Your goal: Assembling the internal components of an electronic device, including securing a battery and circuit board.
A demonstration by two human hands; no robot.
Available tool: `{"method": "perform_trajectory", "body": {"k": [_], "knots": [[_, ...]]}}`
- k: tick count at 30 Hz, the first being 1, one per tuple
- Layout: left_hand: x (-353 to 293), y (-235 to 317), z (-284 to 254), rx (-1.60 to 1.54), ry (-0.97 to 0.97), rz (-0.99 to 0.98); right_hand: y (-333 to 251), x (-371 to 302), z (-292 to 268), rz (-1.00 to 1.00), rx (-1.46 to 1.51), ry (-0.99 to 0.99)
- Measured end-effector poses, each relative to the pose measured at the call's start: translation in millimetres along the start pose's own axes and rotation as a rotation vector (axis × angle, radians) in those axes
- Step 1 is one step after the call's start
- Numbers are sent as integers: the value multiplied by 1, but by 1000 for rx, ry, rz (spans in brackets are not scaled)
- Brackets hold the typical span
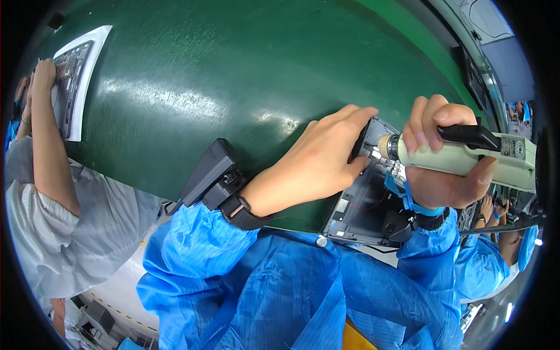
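My right hand point(443, 154) is wrapped round a pale green electric screwdriver point(507, 157) with a black lever. Its knurled nose tilts down toward an opened laptop case point(364, 207), dark grey, lying on the bench in front of me. The screwdriver's tip is hard to make out against the parts inside. My left hand point(324, 157) grips the case's left side, with fingers at the far corner and thumb bent over the inner edge. The right hand and tool hide much of the case's right half. Blue sleeves and black wrist straps show on both arms.
The green bench point(204, 76) stretches away ahead. A black device point(213, 169) is strapped on my left wrist. At far left, another person's hand point(44, 76) works on a second open laptop case point(76, 87) on a white sheet. More people sit to the right.
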State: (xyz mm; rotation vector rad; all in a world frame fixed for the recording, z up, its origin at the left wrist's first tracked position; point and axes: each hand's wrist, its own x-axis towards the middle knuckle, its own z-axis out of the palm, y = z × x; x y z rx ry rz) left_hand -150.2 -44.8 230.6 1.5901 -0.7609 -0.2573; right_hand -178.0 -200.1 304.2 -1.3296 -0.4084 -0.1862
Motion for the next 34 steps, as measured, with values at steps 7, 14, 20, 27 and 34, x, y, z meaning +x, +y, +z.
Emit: {"method": "perform_trajectory", "body": {"k": [7, 14, 20, 27, 34], "knots": [[0, -1, 3, -3, 21, -2, 7, 3, -9, -59, 15, -92], [-1, -2, 4, -18, 24, 0, 9, -3, 2, -73, -38, -8], [2, 6, 3, -16, -23, -54, 10, -3, 6, -69, -44, 108], [1, 9, 3, -29, -78, -164, -28, -4, -2, -70, -31, 301], [6, 7, 17, 99, 1, -234, -97, -57, -89, -275, 108, 305]]}}
